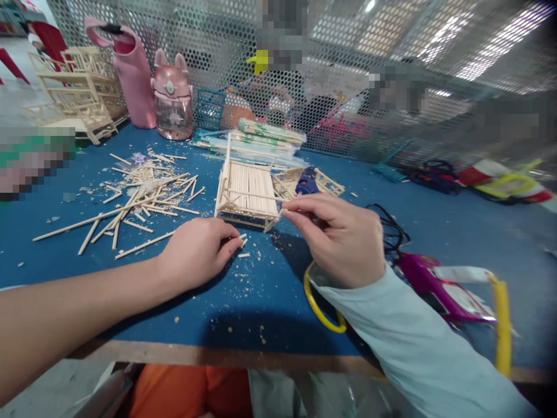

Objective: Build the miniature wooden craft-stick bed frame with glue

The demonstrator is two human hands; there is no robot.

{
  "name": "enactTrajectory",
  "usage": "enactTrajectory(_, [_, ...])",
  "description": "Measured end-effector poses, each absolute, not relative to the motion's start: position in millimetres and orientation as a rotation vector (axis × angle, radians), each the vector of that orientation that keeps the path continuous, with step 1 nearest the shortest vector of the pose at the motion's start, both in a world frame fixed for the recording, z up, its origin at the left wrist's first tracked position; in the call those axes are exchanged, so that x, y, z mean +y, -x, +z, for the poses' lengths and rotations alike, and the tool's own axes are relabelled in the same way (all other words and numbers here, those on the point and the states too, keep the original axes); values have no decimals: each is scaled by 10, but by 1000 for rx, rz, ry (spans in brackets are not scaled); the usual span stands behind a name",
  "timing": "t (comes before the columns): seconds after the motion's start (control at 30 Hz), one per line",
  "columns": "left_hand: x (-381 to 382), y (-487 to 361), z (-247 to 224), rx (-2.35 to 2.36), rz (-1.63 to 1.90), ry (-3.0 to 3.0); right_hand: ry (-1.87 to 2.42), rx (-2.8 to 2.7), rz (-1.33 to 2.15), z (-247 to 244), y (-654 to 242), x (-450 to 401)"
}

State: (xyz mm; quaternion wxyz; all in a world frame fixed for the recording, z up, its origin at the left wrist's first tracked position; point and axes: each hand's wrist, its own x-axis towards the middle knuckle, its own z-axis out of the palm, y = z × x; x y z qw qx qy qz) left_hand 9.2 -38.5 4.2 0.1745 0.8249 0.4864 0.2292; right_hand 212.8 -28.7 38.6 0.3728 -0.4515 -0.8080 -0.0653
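A small frame model of pale wooden sticks (248, 183), with a slatted flat top, stands on the blue tabletop in front of me. My right hand (343, 238) is closed in a pinch at its near right corner, with the pale tip of a wooden stick (284, 212) between thumb and forefinger. Whether that stick touches the model I cannot tell. My left hand (198, 249) rests on the table, thumb and forefinger pinching a short wooden stick (243, 238). Behind the right hand, a blue glue gun (307, 181) lies over another stick piece (287, 183).
Loose sticks (143, 197) and crumbs lie left. Bagged sticks (270, 139), a pink bottle (137, 81) and a rabbit-eared cup (173, 101) stand near the mesh screen (339, 69). A larger stick model (82, 93) is far left. A purple object (429, 278) and yellow loop (317, 305) are right.
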Motion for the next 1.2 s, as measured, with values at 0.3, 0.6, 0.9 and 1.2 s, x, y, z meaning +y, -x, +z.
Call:
enactTrajectory(0.3, [-397,-94,52,1387,643,-2345,1161,-1955,-138,199,-2075,-163])
enactTrajectory(0.6, [-398,-95,58,1380,643,-2360,1251,-1879,-4,93,-2053,-105])
enactTrajectory(0.9, [-395,-97,56,1389,626,-2377,1271,-1904,-16,100,-2034,-113])
enactTrajectory(1.2, [-391,-98,50,1388,624,-2363,1256,-1968,-141,117,-2028,-144])
